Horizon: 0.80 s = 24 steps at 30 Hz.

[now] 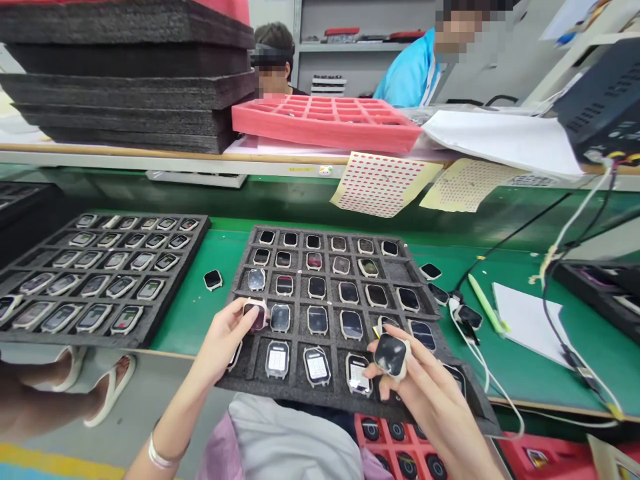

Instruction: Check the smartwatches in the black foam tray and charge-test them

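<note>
Between the thumb and fingers of my left hand [227,337] is a smartwatch case [257,315] with a dark reddish screen, at the left side of a black foam tray [295,337]. My right hand [420,380] grips another smartwatch case [391,355], its black screen tilted up, above the tray's front right part. Strapless square watch cases fill most of the tray's compartments. In the front row, several screens are lit white, such as the lit watch [277,359]. My right hand partly hides the cells beneath it.
A second foam tray of watches [117,283] lies to the left, with a loose watch [213,279] between the trays. Cables [483,357], a green pen [487,305] and paper [533,320] lie right. Stacked black foam [125,93] and a red tray [325,130] occupy the shelf; two people are behind.
</note>
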Available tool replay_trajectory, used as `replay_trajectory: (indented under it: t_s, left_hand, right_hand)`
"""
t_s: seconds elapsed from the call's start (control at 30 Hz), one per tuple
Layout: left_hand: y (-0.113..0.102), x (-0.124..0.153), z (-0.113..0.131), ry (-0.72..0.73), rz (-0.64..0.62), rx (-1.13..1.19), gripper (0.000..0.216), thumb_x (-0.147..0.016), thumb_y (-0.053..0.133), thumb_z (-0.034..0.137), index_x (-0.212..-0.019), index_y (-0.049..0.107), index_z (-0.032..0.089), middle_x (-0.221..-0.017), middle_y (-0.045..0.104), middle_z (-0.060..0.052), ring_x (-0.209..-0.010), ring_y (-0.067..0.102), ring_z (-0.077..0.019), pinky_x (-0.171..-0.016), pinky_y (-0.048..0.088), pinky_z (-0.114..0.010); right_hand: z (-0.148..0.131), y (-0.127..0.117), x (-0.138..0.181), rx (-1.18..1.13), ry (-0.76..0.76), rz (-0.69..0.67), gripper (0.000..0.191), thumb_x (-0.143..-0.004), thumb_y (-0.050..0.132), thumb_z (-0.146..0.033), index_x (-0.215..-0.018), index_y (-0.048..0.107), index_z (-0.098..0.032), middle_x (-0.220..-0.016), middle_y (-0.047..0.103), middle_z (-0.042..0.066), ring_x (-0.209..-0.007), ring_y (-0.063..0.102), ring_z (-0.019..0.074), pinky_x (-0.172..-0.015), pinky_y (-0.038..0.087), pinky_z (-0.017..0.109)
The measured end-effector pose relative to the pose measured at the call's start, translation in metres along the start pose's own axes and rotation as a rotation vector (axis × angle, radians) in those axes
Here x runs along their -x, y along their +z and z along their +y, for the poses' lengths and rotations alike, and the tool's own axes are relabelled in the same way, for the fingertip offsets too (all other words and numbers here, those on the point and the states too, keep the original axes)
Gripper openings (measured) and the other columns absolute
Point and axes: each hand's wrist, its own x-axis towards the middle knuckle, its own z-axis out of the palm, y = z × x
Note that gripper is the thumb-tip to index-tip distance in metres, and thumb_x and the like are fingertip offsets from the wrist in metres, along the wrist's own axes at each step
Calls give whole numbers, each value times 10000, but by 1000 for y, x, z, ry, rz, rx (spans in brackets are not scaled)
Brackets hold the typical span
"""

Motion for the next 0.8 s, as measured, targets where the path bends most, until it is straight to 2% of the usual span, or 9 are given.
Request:
replay_trajectory:
  t_s: [0.1,0.2,0.3,0.47,0.57,0.67,0.8]
  left_hand:
    - [16,10,7,-160,-74,337,325,-827,609,351,-1072,605,138,-782,634,-52,-700,573,-145,-680,478,-265]
    - [29,18,12,-239,-125,441,444,-844,589,350,-1230,519,142,-770,597,-48,-633,547,-126,-539,471,-227]
    - [41,24,11,-239,-155,404,475,-844,581,364,-1261,485,157,-760,541,-23,-588,513,-110,-436,431,-192]
    - [51,33,2,-236,-154,174,426,-815,616,323,-1200,492,190,-595,394,80,-382,333,-30,-352,270,-148]
    - [52,38,0,-226,-164,112,385,-806,618,305,-1156,502,193,-614,376,78,-408,326,-32,-373,260,-152]
    - [56,40,0,-172,-133,50,386,-801,617,270,-1160,490,206,-722,462,47,-480,383,-45,-432,319,-159]
    - [65,41,-3,-85,-103,-47,402,-792,603,223,-1175,481,222,-826,552,14,-667,519,-108,-608,434,-192]
  right_hand:
    - [5,1,-4,-68,-15,-67,349,-894,535,-379,-1209,524,-231,-951,629,112,-668,652,233,-476,515,313]
    - [8,8,-6,-121,31,-127,381,-904,519,-382,-1249,492,-222,-925,631,112,-573,653,212,-353,469,255]
    - [12,17,-7,-190,75,-197,392,-894,545,-373,-1255,491,-229,-974,634,120,-501,627,163,-299,417,203]
    - [19,26,-8,-315,122,-241,365,-894,573,-341,-1229,523,-206,-996,651,129,-492,579,104,-387,454,200]
    - [21,28,-6,-347,146,-288,361,-895,579,-333,-1228,528,-202,-981,656,125,-492,575,99,-406,449,200]
    - [22,27,-4,-362,144,-317,353,-906,564,-325,-1238,526,-211,-1000,650,124,-508,588,103,-417,445,199]
    - [24,27,-5,-338,120,-327,360,-907,566,-305,-1252,521,-214,-1035,641,134,-531,594,104,-432,453,201]
